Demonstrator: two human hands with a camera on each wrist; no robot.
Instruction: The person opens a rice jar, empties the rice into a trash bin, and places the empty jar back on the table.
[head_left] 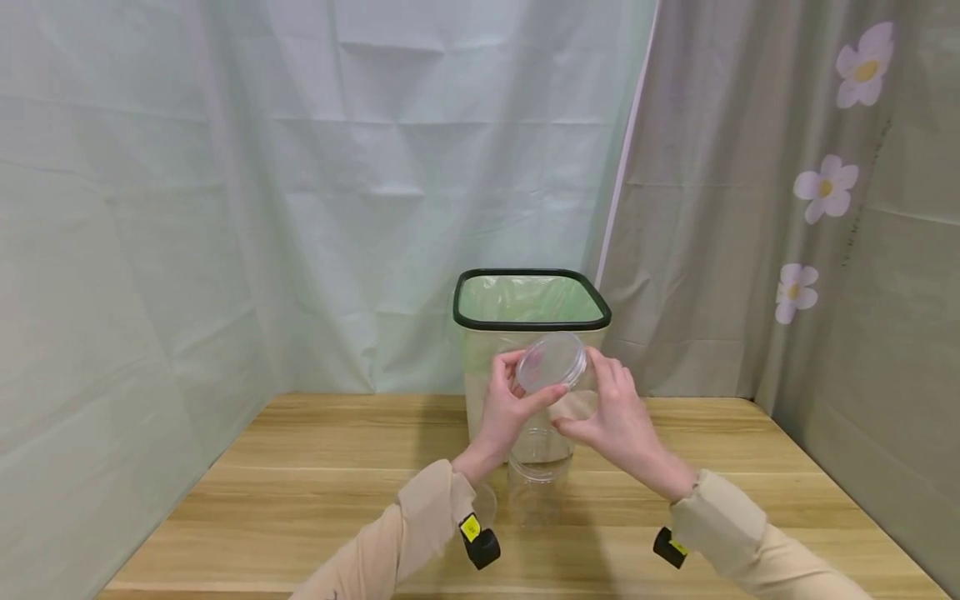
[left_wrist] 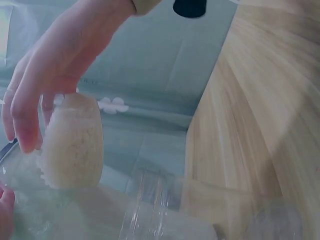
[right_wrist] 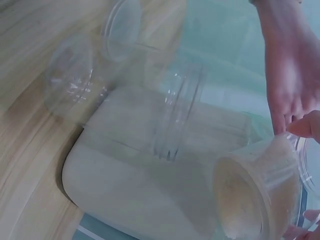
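Clear plastic jar (head_left: 558,392) sits right in the middle of the head view, held up in the air in front of the bin (head_left: 531,333) and tipped so its lid (head_left: 551,362) faces up and toward the camera. There's some pale grainy stuff inside it, which shows way better in the wrist views, packed toward the jar's closed end.

Left hand (head_left: 508,408) has its fingers curled around the lid, thumb reaching across the lower edge, so it's gripping the lid end. Right hand (head_left: 618,417) is curled around the jar body just right of and below the lid, thumb tucked under the jar. So the jar is basically sandwiched between the two hands, lid at center, body slanting down behind it.

Below the hands, center-bottom of the head view, a second clear jar (head_left: 538,492) stands open on the wooden table (head_left: 315,467), just in front of the bin. Left of it, partly hidden behind the left sleeve (head_left: 420,517), there's another clear round piece (head_left: 483,500) on the table; can't tell exactly what it is.

The bin has a black rim and a greenish liner, and stands at the back of the table. Curtains hang behind it, pale green on the left, grey with flower prints (head_left: 825,187) on the right.
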